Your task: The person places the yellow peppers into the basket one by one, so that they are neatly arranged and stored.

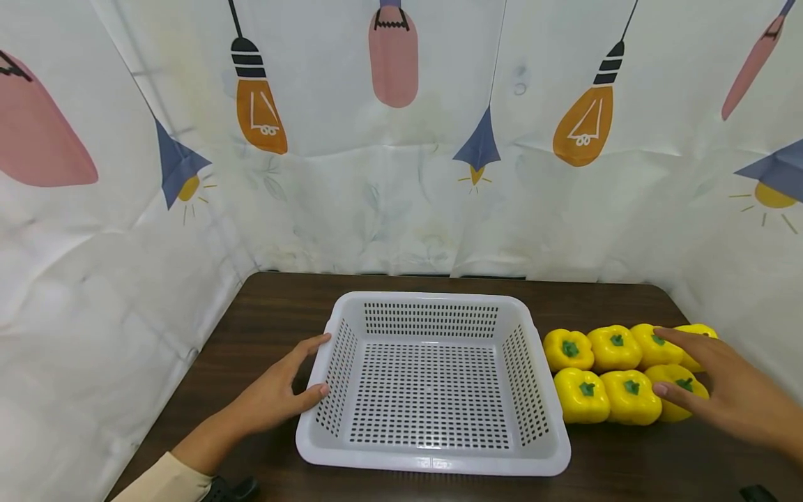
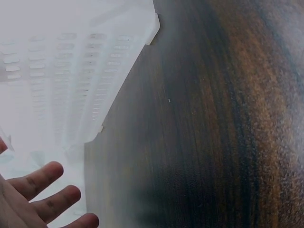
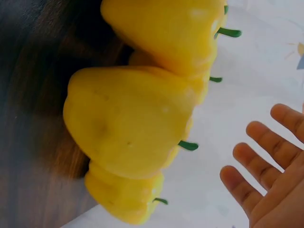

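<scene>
A white perforated plastic basket (image 1: 433, 461) stands upright on the dark wooden table, with nothing inside. My left hand (image 1: 276, 390) is at its left rim, thumb and index fingertips right at the edge. In the left wrist view the other fingers (image 2: 52, 204) are spread beside the basket's slotted wall (image 2: 61, 95). Several yellow bell peppers (image 1: 582, 396) with green stems stand in two rows right of the basket. My right hand (image 1: 730, 387) hovers at the right end of the rows, thumb and fingers apart. In the right wrist view its straight fingers (image 3: 259, 166) hold nothing near the peppers (image 3: 128, 118).
The dark wood-grain table (image 1: 282, 307) reaches back to a white curtain (image 1: 376, 209) printed with bulbs and lamps. The curtain also runs along the left and right sides. A small dark object (image 1: 757, 493) lies near the bottom right.
</scene>
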Demonstrator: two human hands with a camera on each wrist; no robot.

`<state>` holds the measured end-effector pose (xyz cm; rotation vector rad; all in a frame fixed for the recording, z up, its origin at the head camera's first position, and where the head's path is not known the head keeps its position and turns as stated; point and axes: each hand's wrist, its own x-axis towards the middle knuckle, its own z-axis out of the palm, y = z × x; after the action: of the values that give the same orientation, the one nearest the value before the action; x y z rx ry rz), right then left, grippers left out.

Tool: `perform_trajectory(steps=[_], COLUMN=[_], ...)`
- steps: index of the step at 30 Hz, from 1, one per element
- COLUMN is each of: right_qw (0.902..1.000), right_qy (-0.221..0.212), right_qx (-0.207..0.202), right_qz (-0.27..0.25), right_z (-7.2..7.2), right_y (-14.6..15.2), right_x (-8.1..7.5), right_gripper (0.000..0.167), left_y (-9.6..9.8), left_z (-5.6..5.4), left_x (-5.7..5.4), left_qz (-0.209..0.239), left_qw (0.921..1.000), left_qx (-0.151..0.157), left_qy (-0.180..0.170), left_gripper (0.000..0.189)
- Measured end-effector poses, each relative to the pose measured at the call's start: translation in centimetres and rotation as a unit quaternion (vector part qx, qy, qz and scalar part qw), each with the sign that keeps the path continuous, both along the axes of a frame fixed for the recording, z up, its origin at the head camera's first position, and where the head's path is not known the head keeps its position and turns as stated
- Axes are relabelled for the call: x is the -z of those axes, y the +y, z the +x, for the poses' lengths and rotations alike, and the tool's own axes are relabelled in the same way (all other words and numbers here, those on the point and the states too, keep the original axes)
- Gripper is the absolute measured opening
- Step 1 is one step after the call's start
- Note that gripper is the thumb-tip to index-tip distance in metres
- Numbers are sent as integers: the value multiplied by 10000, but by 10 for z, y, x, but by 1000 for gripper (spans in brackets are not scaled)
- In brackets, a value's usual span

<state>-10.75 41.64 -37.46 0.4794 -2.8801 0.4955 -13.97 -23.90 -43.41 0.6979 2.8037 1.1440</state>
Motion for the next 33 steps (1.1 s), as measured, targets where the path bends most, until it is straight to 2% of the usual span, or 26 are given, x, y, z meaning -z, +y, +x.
perform_trajectory(steps=[4,19,26,33], right_qw=[9998,9998,9988,9987], right_qy=[-141,129,-271,-211], right_qx=[127,150,373,364], right_qz=[-64,-78,163,294], right_z=[3,5,5,8], right_y=[3,25,30,29], right_x=[3,19,27,27], right_gripper=[81,79,77,71], left_y=[0,-5,-5,-6], left_z=[0,-1,0,0], left_x=[0,1,0,0], left_qz=[40,3,118,150], left_qw=[10000,9998,9993,9993], left_qx=[54,111,262,273], left_qy=[42,172,259,190], left_gripper=[78,78,70,68])
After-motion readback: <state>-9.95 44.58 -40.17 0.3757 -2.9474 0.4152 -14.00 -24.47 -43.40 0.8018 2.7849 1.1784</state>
